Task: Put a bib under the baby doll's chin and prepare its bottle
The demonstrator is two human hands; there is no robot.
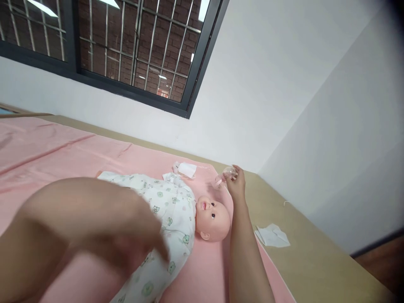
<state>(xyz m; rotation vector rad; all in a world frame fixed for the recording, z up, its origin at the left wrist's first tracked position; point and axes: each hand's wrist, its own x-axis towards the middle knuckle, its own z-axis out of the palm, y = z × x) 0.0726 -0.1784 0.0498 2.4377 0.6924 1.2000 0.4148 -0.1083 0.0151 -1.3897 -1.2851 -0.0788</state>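
Note:
A baby doll [213, 221] lies face up on a pink sheet [202, 269], dressed in a white outfit [176, 210] with small green animal prints. Past its head, my right hand [236, 182] has its fingers closed on a clear, rounded plastic object [229, 171]; its exact kind does not show. My left hand [135, 227] is smeared by motion over the doll's clothed body, so its fingers cannot be read. Beside the doll's far sleeve is a small clear bag with a white label [187, 170].
A folded white tissue [273, 235] rests on the wooden surface [303, 256] to the right of the sheet. White walls [268, 84] rise behind and at the right. A dark-framed window [132, 50] with metal bars is set in the back wall.

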